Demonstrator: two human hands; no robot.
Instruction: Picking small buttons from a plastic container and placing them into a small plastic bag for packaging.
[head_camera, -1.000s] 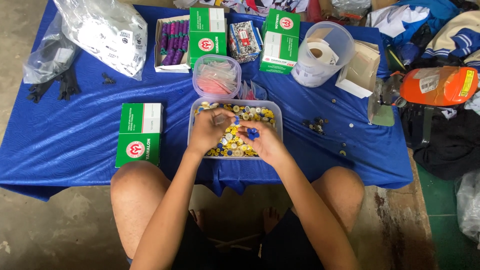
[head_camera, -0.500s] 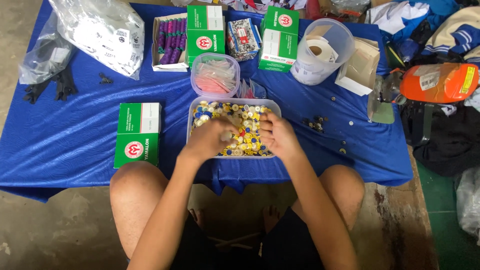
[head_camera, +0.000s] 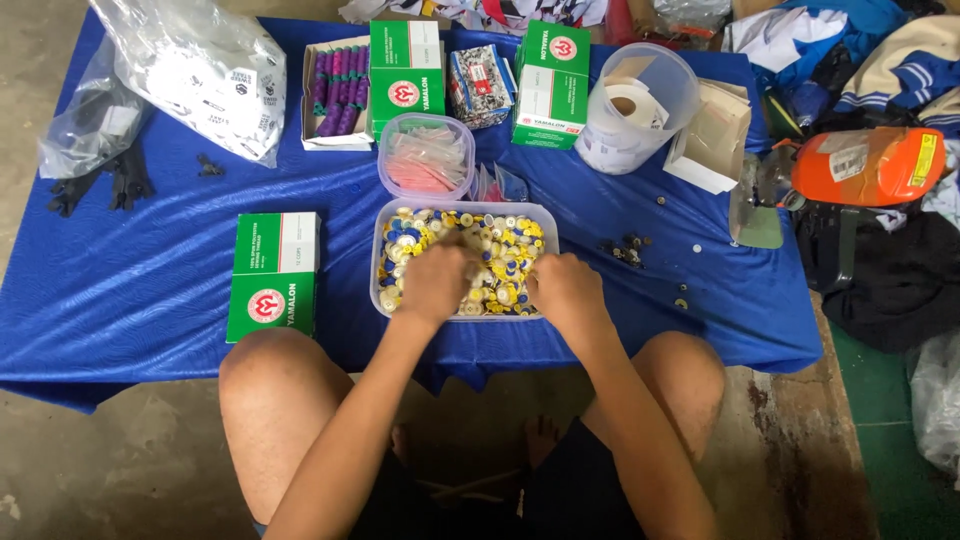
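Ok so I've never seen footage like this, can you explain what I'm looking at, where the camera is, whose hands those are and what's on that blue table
The camera sits on a person's head and looks straight down, so the bare knees and two arms at the bottom belong to the wearer. There is no machine here.

Both hands are in a clear plastic tub full of small yellow, white and blue buttons. The left hand is bunched over the middle of the pile; the right hand rests at the tub's right side. Whether either actually pinches a button cannot be seen.

The tub stands on a table under a blue cloth. Around it lie green and white boxes, an open box of purple spools, a round tub of pink items, a clear jar holding a paper roll, and plastic bags at the far left.
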